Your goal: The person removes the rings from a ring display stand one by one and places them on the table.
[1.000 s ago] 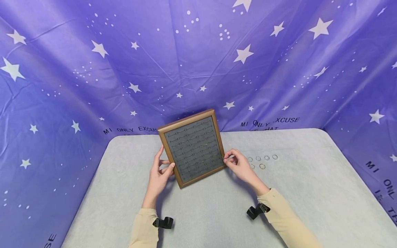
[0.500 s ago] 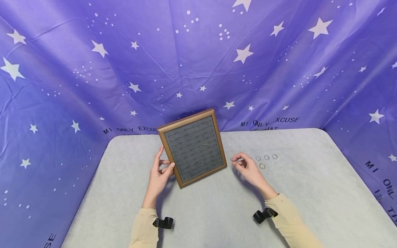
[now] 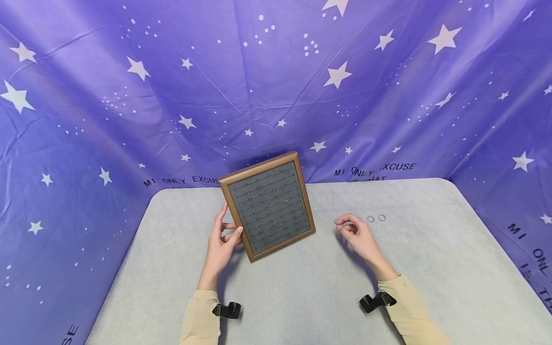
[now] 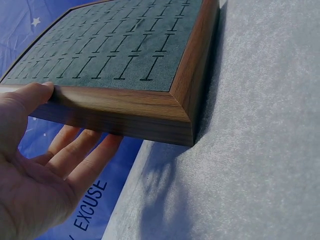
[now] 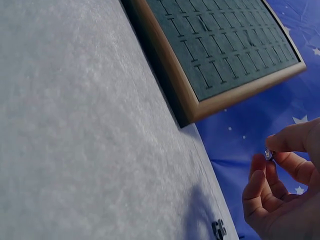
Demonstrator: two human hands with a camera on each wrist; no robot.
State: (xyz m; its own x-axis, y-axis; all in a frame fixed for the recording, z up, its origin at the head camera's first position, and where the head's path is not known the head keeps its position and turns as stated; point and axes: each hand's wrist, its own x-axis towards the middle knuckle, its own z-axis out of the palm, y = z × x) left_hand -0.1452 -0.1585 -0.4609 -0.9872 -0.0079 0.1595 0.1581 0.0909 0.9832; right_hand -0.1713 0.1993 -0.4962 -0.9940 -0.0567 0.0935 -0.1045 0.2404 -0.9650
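A wooden-framed ring tray [image 3: 304, 191] with a dark grey-green slotted cushion [image 4: 115, 50] stands tilted up on the table. My left hand [image 3: 222, 249] grips its left edge, thumb [image 4: 42, 93] on the front of the frame and fingers behind and beneath. To the right of the tray, my right hand [image 3: 359, 235] pinches a small shiny ring [image 5: 269, 153] between thumb and forefinger, apart from the tray. In the right wrist view a couple of slots look slightly parted.
Rings [image 3: 371, 216] lie on the grey cloth-covered table [image 3: 284, 297] just right of my right hand, which hides part of their group. A purple star-patterned curtain [image 3: 241, 72] surrounds the table's back and sides.
My right hand has moved right, away from the tray's right edge, keeping the ring pinched and covering more of the rings on the table. Left hand and tray have stayed still.
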